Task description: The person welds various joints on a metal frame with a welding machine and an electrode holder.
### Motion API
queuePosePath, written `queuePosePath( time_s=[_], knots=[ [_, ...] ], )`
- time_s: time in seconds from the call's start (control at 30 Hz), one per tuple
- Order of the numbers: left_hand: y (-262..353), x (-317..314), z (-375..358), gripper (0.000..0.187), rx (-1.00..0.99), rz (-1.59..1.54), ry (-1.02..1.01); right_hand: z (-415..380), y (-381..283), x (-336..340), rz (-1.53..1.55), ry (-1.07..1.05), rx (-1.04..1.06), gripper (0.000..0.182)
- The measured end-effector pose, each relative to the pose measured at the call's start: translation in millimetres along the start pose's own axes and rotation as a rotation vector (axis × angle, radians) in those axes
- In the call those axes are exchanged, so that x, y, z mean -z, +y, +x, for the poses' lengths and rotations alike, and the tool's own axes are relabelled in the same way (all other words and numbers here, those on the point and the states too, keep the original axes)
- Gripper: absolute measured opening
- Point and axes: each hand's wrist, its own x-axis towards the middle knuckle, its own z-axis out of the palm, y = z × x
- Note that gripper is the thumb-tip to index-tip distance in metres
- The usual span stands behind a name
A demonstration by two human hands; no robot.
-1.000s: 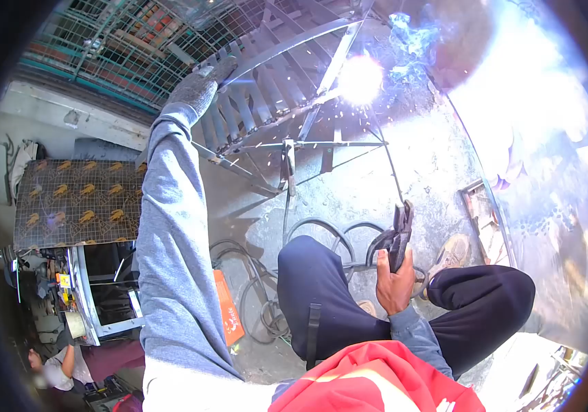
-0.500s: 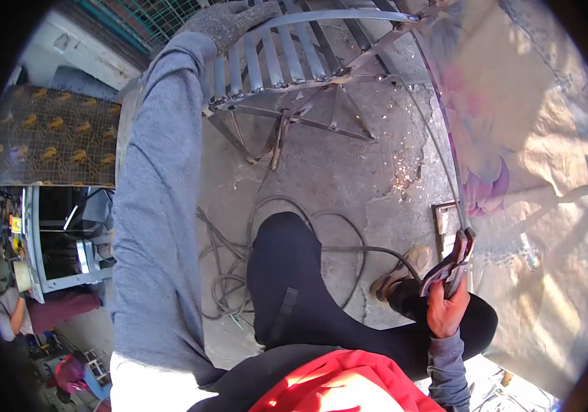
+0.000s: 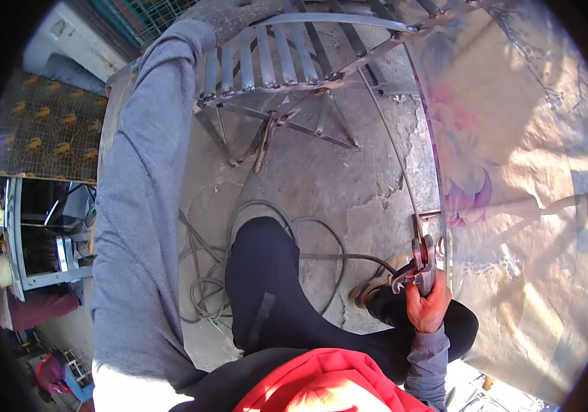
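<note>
My right hand (image 3: 429, 305), bare, is closed around a welding electrode holder (image 3: 423, 264). A long thin welding rod (image 3: 398, 154) runs up from its jaws, with its far end by the lower bar of the slatted metal frame (image 3: 283, 58). At the top, my left hand (image 3: 235, 20) wears a grey knitted glove and grips the frame's left part near a curved flat bar (image 3: 338, 19). The view's edge cuts off some of its fingers. Rough weld beads line the slats' lower ends.
A dark cable (image 3: 328, 256) loops over the concrete floor around my knee. On the right hangs a flowered sheet (image 3: 513, 206). A patterned board (image 3: 47, 127) and a grey metal frame (image 3: 57, 278) stand left. Another person's maroon-clad leg (image 3: 43, 309) shows at lower left.
The sparks falling beneath the frame are gone. My right hand has shifted slightly left, and the rod leans further left. The whole view has shifted a little.
</note>
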Motion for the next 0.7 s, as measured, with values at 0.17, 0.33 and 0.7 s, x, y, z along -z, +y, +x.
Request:
queuePosePath(
  time_s=[0.17, 0.33, 0.7],
  knots=[
    [-4, -4, 6, 0.070, -0.002, 0.208, 0.042, 6, -2, 1, 0.037, 0.003, -0.049, 0.031],
    [-3, -5, 7, 0.073, 0.072, 0.167, 0.070, 9, 0, 1, 0.022, 0.009, -0.020, 0.034],
    [1, -3, 2, 0.071, 0.054, 0.187, 0.081, 21, 2, -7, -0.011, 0.022, -0.038, 0.034]
  ],
)
